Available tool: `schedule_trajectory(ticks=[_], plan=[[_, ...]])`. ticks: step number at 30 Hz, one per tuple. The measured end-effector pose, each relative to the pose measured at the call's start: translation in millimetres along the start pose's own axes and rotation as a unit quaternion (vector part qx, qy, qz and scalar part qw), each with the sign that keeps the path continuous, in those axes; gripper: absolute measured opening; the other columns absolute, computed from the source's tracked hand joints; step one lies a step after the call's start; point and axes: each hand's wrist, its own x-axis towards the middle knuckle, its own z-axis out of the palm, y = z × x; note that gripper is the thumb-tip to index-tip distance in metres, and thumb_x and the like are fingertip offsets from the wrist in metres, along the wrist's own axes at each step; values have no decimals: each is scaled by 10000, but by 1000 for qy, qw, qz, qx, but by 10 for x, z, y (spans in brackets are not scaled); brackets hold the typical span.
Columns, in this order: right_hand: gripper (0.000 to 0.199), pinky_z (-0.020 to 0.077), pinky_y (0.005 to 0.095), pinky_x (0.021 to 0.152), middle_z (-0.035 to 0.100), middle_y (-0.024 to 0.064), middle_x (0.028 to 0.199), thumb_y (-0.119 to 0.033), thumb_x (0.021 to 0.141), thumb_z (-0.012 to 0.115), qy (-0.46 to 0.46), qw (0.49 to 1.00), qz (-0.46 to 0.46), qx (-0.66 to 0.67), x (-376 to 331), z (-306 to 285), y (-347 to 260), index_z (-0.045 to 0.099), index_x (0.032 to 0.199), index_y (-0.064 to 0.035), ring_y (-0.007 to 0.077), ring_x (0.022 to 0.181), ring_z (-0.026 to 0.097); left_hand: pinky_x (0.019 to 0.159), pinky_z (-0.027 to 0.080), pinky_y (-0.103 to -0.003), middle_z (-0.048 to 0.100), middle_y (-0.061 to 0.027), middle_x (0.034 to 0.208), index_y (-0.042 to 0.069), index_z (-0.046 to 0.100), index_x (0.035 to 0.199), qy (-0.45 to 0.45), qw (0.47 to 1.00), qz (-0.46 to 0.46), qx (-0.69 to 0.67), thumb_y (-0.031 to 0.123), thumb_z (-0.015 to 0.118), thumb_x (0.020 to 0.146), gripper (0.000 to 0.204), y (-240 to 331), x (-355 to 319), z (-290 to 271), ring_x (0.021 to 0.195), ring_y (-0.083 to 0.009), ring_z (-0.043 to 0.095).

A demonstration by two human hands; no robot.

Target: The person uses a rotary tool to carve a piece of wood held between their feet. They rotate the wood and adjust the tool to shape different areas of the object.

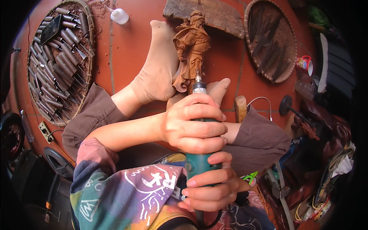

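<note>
Head view, looking down at a person seated on a red tiled floor [130, 42].

Left hand [191, 122]: fingers wrapped and pressed tight round the upper body of a green rotary power tool [201, 163]. Forearm comes in from the left, crossing over the lap.

Right hand [211, 186]: closed round the lower end of the same tool, fingers curled across its front, just above where the black cord [203, 222] leaves the housing.

Tool attitude: roughly upright in the picture, silver collet end [199, 85] pointing away from the person. The bit meets the lower part of a carved wooden figure [191, 48]; the exact contact spot is too small to resolve.

Carved figure: light brown, detailed, lying lengthwise on the floor with its head toward the top of the picture. It sits between the person's two stockinged feet; the left foot [159, 63] presses against its left side, the right foot [218, 90] is partly hidden behind the left hand.

Surroundings:
- Round woven tray [89, 23] at far left, filled with many wooden-handled chisels [53, 73].
- Second woven tray [291, 46] at upper right, holding a few dark tools.
- Rough wood slab [218, 15] just beyond the figure's head.
- Small white bottle [119, 16] on the floor near the top.
- Wooden mallet handle [240, 108] beside the right knee.
- Power strip [45, 131] at lower left.
</note>
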Motion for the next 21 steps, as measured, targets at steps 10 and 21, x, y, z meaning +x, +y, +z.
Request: schedule_trajectory(ticks=[10, 21], plan=[[86, 429, 404, 931, 677, -86, 861, -121, 728, 734, 6, 1000, -23, -9, 60, 91, 98, 683, 761, -182, 109, 931, 667, 873, 532, -425, 694, -91, 1083, 142, 635, 1038, -11, 1000, -8, -26, 118, 722, 836, 221, -89, -61, -60, 990, -256, 640], [129, 385, 404, 896, 663, -189, 857, -233, 705, 797, -14, 999, 26, -15, 223, 72, 137, 686, 770, -245, 37, 891, 629, 858, 544, -432, 699, -87, 1039, 126, 628, 1023, 7, 999, -30, -17, 95, 742, 811, 243, -180, -64, -101, 964, -270, 650]])
